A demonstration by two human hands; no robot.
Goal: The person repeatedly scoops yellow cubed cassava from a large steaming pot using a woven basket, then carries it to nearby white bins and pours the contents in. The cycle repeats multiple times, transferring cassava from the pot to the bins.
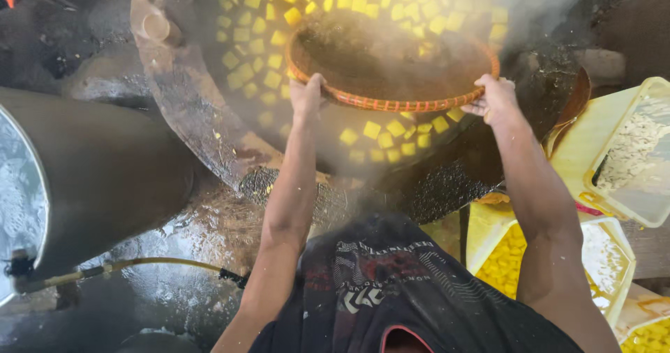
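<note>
A round woven basket with an orange rim (391, 104) is held tilted over a big steaming wok (183, 95). My left hand (307, 96) grips the rim on its left side. My right hand (495, 100) grips the rim on the right. The basket's inside looks dark and holds no visible pieces. Many yellow cubes (380, 131) float in the dark liquid of the wok, around and under the basket. Steam blurs the far side.
A large dark metal drum (105, 171) lies at the left, with a yellow hose (139, 264) below it. Yellow plastic tubs (614, 255) stand at the right, one with more yellow cubes (504, 259). A small cup (155, 26) sits on the wok's rim.
</note>
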